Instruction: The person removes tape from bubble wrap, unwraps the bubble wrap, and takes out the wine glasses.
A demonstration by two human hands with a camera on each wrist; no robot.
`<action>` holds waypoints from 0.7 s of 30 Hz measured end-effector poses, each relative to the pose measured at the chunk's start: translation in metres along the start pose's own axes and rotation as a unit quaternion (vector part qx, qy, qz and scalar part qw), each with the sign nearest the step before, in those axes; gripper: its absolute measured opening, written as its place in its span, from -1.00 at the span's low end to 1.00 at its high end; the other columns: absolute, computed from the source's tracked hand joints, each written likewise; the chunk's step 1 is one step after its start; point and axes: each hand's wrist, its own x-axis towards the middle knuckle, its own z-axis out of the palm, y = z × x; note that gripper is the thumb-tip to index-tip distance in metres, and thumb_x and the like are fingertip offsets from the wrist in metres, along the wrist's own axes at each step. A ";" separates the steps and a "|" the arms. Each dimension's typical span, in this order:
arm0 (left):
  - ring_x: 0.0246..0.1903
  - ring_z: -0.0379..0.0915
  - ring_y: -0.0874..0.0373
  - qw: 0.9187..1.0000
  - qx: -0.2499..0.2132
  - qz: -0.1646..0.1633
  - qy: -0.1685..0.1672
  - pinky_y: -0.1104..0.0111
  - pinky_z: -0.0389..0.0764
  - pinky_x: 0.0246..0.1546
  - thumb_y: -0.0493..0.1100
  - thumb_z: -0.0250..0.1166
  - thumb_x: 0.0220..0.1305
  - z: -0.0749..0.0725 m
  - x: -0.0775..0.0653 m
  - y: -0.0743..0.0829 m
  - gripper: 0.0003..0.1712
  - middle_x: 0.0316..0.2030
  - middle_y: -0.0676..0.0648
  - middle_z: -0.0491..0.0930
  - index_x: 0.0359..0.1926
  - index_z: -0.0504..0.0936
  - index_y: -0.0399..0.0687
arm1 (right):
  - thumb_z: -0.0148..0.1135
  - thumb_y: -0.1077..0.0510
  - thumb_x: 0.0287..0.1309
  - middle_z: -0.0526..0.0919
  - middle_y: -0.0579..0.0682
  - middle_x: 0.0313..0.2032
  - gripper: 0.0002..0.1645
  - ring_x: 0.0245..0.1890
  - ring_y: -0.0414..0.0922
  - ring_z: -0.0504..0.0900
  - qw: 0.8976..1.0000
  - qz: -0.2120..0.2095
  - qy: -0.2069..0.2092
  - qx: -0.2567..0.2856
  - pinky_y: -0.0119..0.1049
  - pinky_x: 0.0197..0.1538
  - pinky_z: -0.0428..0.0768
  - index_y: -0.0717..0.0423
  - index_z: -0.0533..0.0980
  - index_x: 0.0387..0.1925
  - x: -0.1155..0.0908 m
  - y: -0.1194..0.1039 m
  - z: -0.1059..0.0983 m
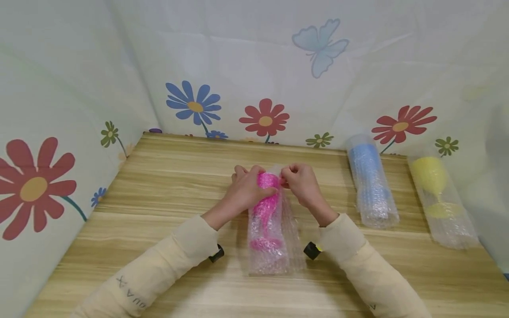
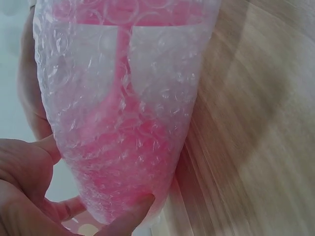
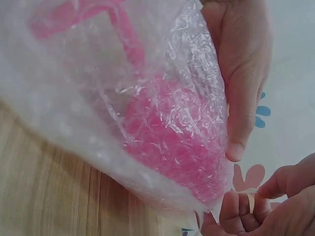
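Note:
A pink goblet [image 1: 265, 212] with a stem and round base lies wrapped in bubble wrap [image 1: 268, 264] on the table, its bowl toward the far side. My left hand [image 1: 247, 189] grips the bowl end through the wrap, thumb [image 2: 140, 209] laid across the top. At the far right corner of the bundle, my right hand [image 1: 303, 182] has curled fingers and pinches the edge of the wrap, close to the goblet's rim. In the right wrist view, those curled fingers [image 3: 241, 211] sit right at the wrap's tip. Loose wrap spreads out on the bundle's right side.
Two more bubble-wrapped pieces lie to the right on the wood-grain table [image 1: 167, 176]: a blue one [image 1: 370, 181] and a yellow goblet [image 1: 431, 176]. A white cloth [image 1: 238, 57] printed with flowers and a butterfly hangs behind and beside the table.

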 end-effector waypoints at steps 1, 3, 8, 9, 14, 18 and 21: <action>0.07 0.28 -0.12 1.000 -0.002 -0.002 0.000 0.18 0.65 -0.24 0.18 0.48 0.25 0.000 0.000 0.000 -0.19 0.19 -0.28 0.21 0.40 0.42 -0.01 | 0.05 0.29 0.41 0.62 0.17 -0.36 -0.78 -0.29 0.04 0.68 1.000 0.006 0.001 0.009 -0.02 0.01 0.70 0.38 0.54 -0.30 0.000 0.000 -0.001; 0.04 0.29 -0.12 1.000 0.004 -0.002 0.001 0.17 0.64 -0.22 0.19 0.47 0.24 -0.001 0.000 -0.001 -0.18 0.14 -0.26 0.24 0.41 0.43 -0.01 | 0.06 0.28 0.43 0.63 0.15 -0.35 -0.78 -0.30 -0.01 0.70 0.999 0.020 0.003 0.030 -0.03 0.01 0.70 0.38 0.54 -0.29 0.000 0.000 -0.002; -0.02 0.33 -0.11 1.000 0.026 0.002 0.002 0.15 0.59 -0.20 0.19 0.45 0.27 -0.002 -0.001 -0.001 -0.16 0.10 -0.27 0.29 0.43 0.41 -0.07 | 0.04 0.29 0.44 0.66 0.21 -0.26 -0.77 -0.33 -0.09 0.72 0.995 0.051 0.001 0.090 -0.08 0.00 0.71 0.42 0.56 -0.22 0.001 0.002 -0.004; -0.02 0.33 -0.11 1.000 0.027 0.002 0.002 0.14 0.58 -0.19 0.18 0.45 0.28 -0.002 -0.002 -0.001 -0.15 0.11 -0.28 0.29 0.44 0.39 -0.09 | 0.03 0.30 0.44 0.66 0.22 -0.25 -0.76 -0.34 -0.10 0.72 0.993 0.055 -0.001 0.102 -0.11 -0.02 0.71 0.44 0.56 -0.21 0.001 0.002 -0.004; 0.05 0.34 -0.13 1.000 0.017 0.012 0.011 0.11 0.61 -0.15 0.05 0.45 0.32 -0.004 -0.005 0.002 -0.15 0.17 -0.34 0.27 0.50 0.29 -0.04 | 0.02 0.30 0.46 0.65 0.15 -0.33 -0.71 -0.38 -0.14 0.70 0.986 0.072 -0.009 0.148 -0.24 -0.10 0.73 0.53 0.55 -0.13 0.001 0.000 -0.004; 0.16 0.30 -0.16 0.999 0.030 0.024 0.019 0.07 0.60 -0.08 -0.05 0.42 0.35 -0.007 -0.008 0.003 -0.37 0.24 -0.34 0.22 0.35 0.41 -0.02 | 0.02 0.29 0.49 0.63 0.11 -0.33 -0.68 -0.37 -0.14 0.68 0.980 0.084 -0.016 0.182 -0.26 -0.08 0.72 0.57 0.51 -0.06 0.000 -0.003 -0.004; 0.17 0.28 -0.16 0.999 0.041 0.021 0.017 0.09 0.59 -0.11 -0.10 0.38 0.38 -0.010 -0.011 0.004 -0.52 0.27 -0.32 0.19 0.24 0.48 -0.05 | 0.01 0.29 0.50 0.61 0.15 -0.28 -0.71 -0.34 -0.13 0.67 0.974 0.084 -0.020 0.210 -0.23 -0.04 0.71 0.55 0.51 -0.09 -0.002 -0.005 -0.001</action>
